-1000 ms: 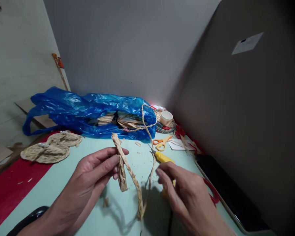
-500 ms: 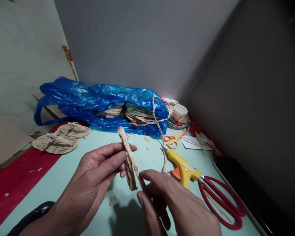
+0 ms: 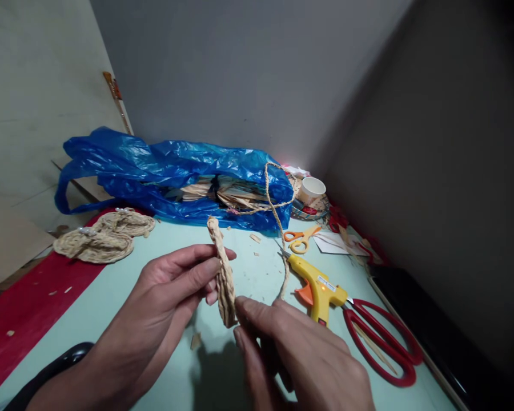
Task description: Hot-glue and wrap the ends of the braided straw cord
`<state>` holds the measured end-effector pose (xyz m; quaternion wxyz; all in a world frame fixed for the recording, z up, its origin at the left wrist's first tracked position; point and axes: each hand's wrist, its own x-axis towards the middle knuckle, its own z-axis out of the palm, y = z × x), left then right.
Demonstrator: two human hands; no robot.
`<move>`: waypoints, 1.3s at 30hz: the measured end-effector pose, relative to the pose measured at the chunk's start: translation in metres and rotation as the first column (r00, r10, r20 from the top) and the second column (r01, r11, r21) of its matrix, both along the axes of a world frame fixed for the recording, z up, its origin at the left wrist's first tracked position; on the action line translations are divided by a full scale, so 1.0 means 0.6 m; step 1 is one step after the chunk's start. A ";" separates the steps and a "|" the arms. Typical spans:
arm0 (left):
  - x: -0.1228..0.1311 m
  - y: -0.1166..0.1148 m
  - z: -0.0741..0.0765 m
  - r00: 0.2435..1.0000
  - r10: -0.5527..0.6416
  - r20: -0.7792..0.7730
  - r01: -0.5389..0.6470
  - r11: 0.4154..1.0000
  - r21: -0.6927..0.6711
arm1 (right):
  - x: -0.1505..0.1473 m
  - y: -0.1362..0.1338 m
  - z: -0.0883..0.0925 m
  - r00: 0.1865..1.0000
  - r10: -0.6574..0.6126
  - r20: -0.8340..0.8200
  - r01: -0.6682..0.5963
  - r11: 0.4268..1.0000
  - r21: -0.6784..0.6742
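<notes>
Between thumb and fingers, my left hand [image 3: 175, 291] pinches a small coiled piece of tan braided straw cord [image 3: 224, 279], held edge-on above the table. My right hand [image 3: 300, 348] is closed at the lower right edge of this piece, its thumb and index finger on the cord where it leaves the coil. From behind that hand the loose cord [image 3: 278, 220] runs up and loops over a blue plastic bag [image 3: 175, 165]. Just right of my right hand lies a yellow glue gun [image 3: 319, 285] with an orange trigger.
Red-handled scissors [image 3: 385, 342] lie at the right, and orange-yellow scissors [image 3: 300, 238] farther back. Two woven straw soles [image 3: 94, 245] with beads rest at the left. A white cup [image 3: 312, 188] stands in a basket beside the bag. A black flat object [image 3: 432, 319] lines the right edge.
My right hand has moved slightly left, bringing the cord from apart to lying against the coiled piece. My left hand keeps its hold. The view has shifted slightly.
</notes>
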<state>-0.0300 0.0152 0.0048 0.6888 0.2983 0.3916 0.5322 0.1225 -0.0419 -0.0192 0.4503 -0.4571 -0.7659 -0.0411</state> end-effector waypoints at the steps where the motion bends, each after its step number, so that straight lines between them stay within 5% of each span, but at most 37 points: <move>1: 0.001 0.000 0.001 1.000 0.007 -0.011 -0.007 1.000 -0.002 | 0.002 0.002 -0.001 1.000 0.015 0.012 -0.015 1.000 0.027; 9: 0.001 0.000 -0.002 1.000 0.014 -0.012 -0.015 1.000 -0.027 | 0.004 0.009 -0.019 0.998 -0.019 0.067 0.009 0.988 0.153; 15: -0.003 0.000 0.000 0.999 -0.029 -0.033 0.029 1.000 0.002 | -0.007 0.001 -0.007 0.995 -0.003 -0.100 0.004 1.000 0.009; 22: 0.002 -0.002 -0.002 0.999 0.032 0.022 -0.031 0.999 -0.042 | 0.005 0.014 -0.013 0.991 0.128 0.036 -0.131 0.985 0.109; 26: 0.003 -0.001 -0.006 0.998 0.049 0.031 -0.047 0.998 -0.036 | 0.003 0.017 -0.020 0.993 0.096 0.072 -0.104 0.986 0.128; 35: 0.000 -0.004 -0.006 0.996 -0.079 0.029 0.079 0.997 0.001 | 0.016 0.014 -0.004 0.986 0.162 0.040 -0.164 0.985 0.061; 39: -0.002 -0.002 -0.008 0.998 -0.049 0.028 0.050 0.998 -0.049 | 0.024 0.016 -0.004 0.978 0.203 0.039 -0.203 0.979 -0.010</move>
